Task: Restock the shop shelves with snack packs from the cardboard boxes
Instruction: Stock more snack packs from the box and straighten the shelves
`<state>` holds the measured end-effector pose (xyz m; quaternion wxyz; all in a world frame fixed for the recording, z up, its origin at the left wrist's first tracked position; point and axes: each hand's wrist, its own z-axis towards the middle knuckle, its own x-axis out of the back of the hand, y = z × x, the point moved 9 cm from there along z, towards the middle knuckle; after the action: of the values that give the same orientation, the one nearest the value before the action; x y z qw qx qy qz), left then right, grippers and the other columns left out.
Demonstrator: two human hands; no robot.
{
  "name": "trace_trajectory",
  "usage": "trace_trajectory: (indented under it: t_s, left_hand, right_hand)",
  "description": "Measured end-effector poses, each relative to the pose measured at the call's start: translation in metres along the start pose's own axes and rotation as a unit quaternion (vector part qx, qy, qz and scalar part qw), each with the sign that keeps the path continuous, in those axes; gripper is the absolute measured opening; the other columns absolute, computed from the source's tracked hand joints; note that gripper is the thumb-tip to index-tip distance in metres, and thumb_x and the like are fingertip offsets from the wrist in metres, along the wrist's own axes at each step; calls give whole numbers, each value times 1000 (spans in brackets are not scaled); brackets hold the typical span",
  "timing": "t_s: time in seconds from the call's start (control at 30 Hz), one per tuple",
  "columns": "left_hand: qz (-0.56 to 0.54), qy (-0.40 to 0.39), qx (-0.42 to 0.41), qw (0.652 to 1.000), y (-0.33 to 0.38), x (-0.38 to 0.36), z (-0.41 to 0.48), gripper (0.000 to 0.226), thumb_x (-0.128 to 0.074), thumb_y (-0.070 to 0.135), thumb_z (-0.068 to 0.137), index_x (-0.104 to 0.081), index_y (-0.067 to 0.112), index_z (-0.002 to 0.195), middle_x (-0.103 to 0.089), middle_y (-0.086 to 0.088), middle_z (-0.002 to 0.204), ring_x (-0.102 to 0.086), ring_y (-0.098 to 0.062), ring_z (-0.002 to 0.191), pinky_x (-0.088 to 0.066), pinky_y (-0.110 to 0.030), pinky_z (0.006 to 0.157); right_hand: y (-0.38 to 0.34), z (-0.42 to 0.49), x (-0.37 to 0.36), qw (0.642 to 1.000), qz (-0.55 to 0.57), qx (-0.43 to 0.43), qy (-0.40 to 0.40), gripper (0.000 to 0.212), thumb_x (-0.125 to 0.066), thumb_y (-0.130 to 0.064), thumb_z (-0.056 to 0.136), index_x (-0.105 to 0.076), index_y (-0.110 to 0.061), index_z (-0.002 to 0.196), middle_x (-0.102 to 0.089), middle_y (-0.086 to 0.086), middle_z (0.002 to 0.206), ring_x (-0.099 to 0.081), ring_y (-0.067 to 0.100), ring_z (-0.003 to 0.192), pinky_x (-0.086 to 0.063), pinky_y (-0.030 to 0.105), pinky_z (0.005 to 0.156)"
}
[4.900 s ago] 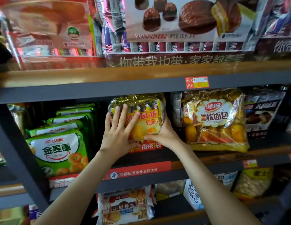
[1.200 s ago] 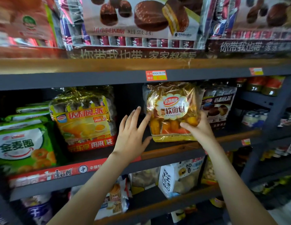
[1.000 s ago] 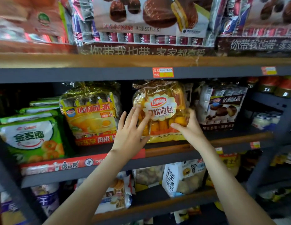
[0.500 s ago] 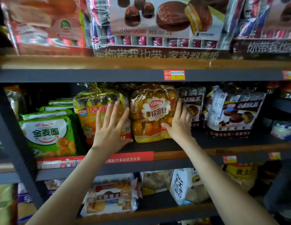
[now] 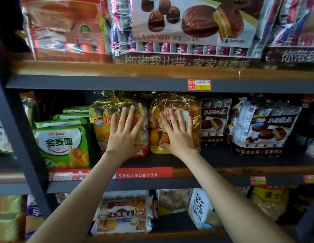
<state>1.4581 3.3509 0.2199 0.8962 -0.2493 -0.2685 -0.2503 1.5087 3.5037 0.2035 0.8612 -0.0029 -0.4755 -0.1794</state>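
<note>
Two gold-topped snack packs stand side by side on the middle shelf (image 5: 214, 170). My left hand (image 5: 125, 133) presses flat, fingers spread, on the front of the yellow pie pack (image 5: 101, 125). My right hand (image 5: 179, 133) presses flat on the front of the orange soft-bread pack (image 5: 194, 113). The two packs touch each other. No cardboard box is in view.
Green ring-biscuit packs (image 5: 62, 146) stand left of the pie pack. Dark chocolate-pie packs (image 5: 263, 130) fill the shelf to the right. A big chocolate-pie bag (image 5: 193, 23) sits on the shelf above. Biscuit packs (image 5: 124, 216) lie on the shelf below. A grey upright (image 5: 21, 137) stands at left.
My right hand slid the soft-bread pack left until it met the pie pack, then moved onto its front. My left hand moved from the bread pack onto the pie pack's front.
</note>
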Motion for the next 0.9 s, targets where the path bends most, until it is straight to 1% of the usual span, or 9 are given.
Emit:
trace_trajectory:
  t_s: [0.23, 0.33, 0.4, 0.47, 0.53, 0.6, 0.7, 0.8, 0.9]
  left_hand:
    - [-45, 3, 6, 999, 8, 13, -10, 109, -77, 55, 67, -19, 19, 153, -9, -21, 158, -5, -39, 146, -1, -55, 114]
    - [-88, -12, 14, 996, 12, 25, -26, 92, -72, 45, 77, -25, 21, 152, -9, -19, 159, -4, -38, 147, 0, -54, 115]
    - [-135, -21, 22, 990, 11, 34, -43, 72, -65, 39, 84, -38, 17, 146, -24, -19, 156, -17, -36, 145, -8, -54, 116]
    - [-201, -19, 39, 979, 1, 47, -69, 50, -57, 35, 88, -56, 10, 132, -50, -17, 140, -42, -36, 133, -29, -52, 111]
    - [-291, -26, 69, 954, -15, 62, -104, 42, -49, 33, 90, -62, 7, 121, -62, -14, 123, -58, -34, 113, -48, -46, 96]
    - [-353, -52, 121, 926, -38, 74, -145, 36, -49, 27, 94, -61, 10, 123, -63, -8, 117, -61, -27, 97, -50, -33, 81]
    - [-395, -89, 212, 889, -81, 82, -219, 34, -48, 22, 93, -58, 16, 125, -63, -1, 113, -61, -18, 93, -49, -30, 76]
    - [-396, -132, 318, 851, -131, 81, -307, 35, -48, 18, 92, -57, 18, 125, -66, 0, 111, -63, -16, 95, -51, -30, 79]
    - [-362, -190, 439, 800, -179, 80, -410, 32, -53, 10, 92, -60, 15, 123, -69, -1, 107, -64, -18, 95, -44, -20, 75]
  right_hand:
    - [-7, -18, 19, 996, 85, 24, 27, 111, -68, -50, 82, 16, -28, 150, 29, 6, 154, 28, 29, 142, 18, 51, 113]
    - [-25, -41, 38, 983, 172, 14, 58, 99, -67, -42, 85, 3, -25, 153, 7, 8, 161, 7, 30, 147, 0, 49, 116]
    - [-49, -61, 51, 968, 233, 12, 96, 84, -66, -33, 87, -16, -19, 153, -20, 10, 157, -18, 30, 143, -18, 48, 114]
    - [-79, -81, 61, 947, 296, 14, 124, 64, -62, -23, 90, -34, -14, 147, -39, 8, 146, -33, 26, 132, -29, 43, 110]
    - [-115, -98, 68, 927, 348, 22, 139, 48, -57, -15, 92, -46, -11, 138, -50, 7, 135, -39, 21, 124, -32, 36, 106]
    - [-159, -113, 75, 908, 391, 44, 141, 39, -54, -9, 91, -54, -9, 130, -56, 6, 126, -42, 18, 118, -34, 30, 102]
    - [-241, -135, 70, 883, 452, 90, 87, 33, -52, -3, 89, -59, -8, 120, -59, 6, 117, -46, 17, 111, -35, 24, 97]
    - [-334, -161, 47, 850, 507, 139, -42, 30, -53, -1, 89, -62, -10, 117, -61, 5, 114, -50, 18, 110, -35, 19, 93]
    - [-430, -193, 24, 810, 529, 191, -167, 25, -57, -2, 89, -65, -8, 112, -63, 7, 111, -56, 21, 107, -43, 26, 93]
